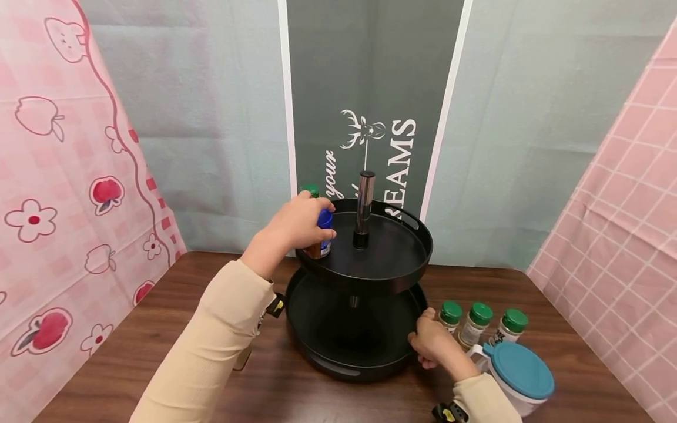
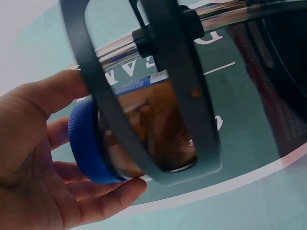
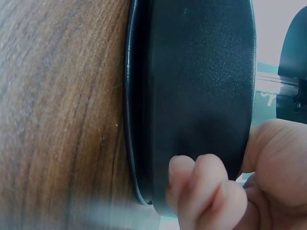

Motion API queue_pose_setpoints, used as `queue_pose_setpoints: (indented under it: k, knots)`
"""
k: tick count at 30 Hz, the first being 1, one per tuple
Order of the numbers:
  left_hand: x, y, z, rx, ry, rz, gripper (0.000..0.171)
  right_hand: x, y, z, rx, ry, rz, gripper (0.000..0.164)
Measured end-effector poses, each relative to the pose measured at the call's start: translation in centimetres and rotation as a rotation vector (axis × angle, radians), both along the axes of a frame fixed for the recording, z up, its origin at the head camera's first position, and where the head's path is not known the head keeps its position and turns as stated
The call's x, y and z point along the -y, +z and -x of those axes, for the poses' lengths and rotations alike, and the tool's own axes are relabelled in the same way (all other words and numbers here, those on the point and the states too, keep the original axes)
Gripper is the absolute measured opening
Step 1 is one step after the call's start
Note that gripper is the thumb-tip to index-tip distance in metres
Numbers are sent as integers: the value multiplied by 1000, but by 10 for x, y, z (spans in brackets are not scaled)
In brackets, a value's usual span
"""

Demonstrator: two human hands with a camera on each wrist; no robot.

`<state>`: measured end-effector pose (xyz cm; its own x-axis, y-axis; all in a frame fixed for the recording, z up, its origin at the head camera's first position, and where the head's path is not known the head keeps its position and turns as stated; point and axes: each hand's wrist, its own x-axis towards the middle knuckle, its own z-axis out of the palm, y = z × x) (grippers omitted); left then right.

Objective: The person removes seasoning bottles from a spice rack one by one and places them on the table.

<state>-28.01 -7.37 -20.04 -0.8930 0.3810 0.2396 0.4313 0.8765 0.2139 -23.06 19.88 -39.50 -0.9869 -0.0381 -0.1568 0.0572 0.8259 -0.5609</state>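
A black two-tier round tray stand (image 1: 396, 254) with a shiny central post stands on the wooden table. My left hand (image 1: 298, 220) holds a jar of brown contents (image 2: 144, 124) by its blue lid (image 1: 325, 219), thumb on one side and fingers on the other. The jar is at the left side of the upper tier, behind its rim in the left wrist view; whether its base touches the tier I cannot tell. Down at the right of the lower tier, my right hand (image 1: 433, 339) grips the rim (image 3: 249, 96), thumb over the edge and fingers curled against the outer wall.
A green-lidded bottle (image 1: 310, 190) shows partly behind my left hand. Right of the stand are three green-capped spice bottles (image 1: 479, 317) and a white container with a teal lid (image 1: 522, 370). Hanging cloths (image 1: 227, 147) close off the back and sides.
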Motion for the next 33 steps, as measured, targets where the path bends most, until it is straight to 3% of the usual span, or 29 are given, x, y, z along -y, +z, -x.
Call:
queue_pose_setpoints:
  k: [9, 22, 33]
  knots:
    - [-1, 0, 0, -9, -9, -6, 45, 0, 0, 0, -10, -4, -18, 72]
    - [4, 6, 3, -30, -98, -2, 39, -1, 0, -1, 5, -8, -18, 72]
    - [22, 38, -7, -110, -114, -93, 38, 1, 0, -1, -5, -17, -14, 73]
